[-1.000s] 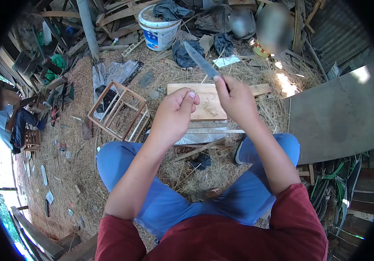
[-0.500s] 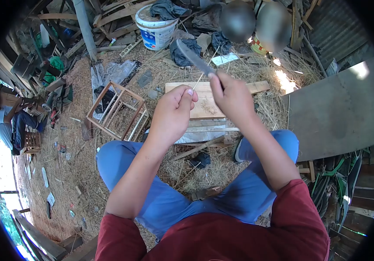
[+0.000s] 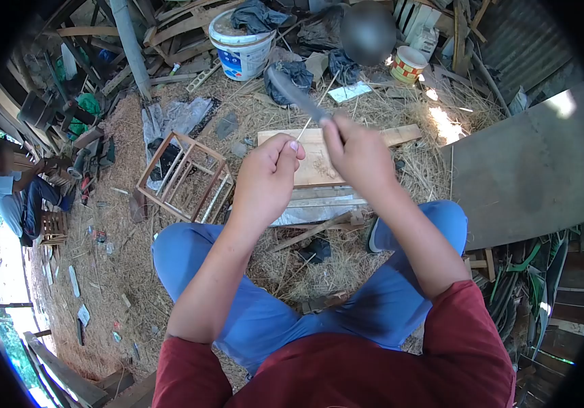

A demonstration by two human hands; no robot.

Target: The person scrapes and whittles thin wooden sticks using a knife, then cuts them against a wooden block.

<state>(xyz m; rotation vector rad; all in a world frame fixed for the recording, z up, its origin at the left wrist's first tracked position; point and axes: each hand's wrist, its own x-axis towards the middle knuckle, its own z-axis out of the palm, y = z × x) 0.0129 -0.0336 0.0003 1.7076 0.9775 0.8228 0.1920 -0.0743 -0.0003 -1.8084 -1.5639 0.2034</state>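
Note:
My left hand (image 3: 269, 175) pinches a thin pale wooden stick (image 3: 304, 128), whose free end points up and to the right. In my right hand (image 3: 358, 153) is a knife (image 3: 296, 94) with a broad blade that reaches up and to the left, slightly blurred. The blade lies close to the stick's upper end; whether they touch I cannot tell. Below both hands a light wooden board (image 3: 315, 163) rests on a low stand near the ground. My fingers hide part of the stick and most of the knife's handle.
To the left stands an open wooden frame (image 3: 184, 178). A white bucket (image 3: 240, 53) with black plastic on it is at the back, a smaller patterned bucket (image 3: 409, 65) to its right. A large grey sheet (image 3: 523, 177) leans at right. Another person (image 3: 16, 187) sits far left.
My right hand and the knife have shifted slightly left and down along the stick. My left hand stays almost in place, still pinching it.

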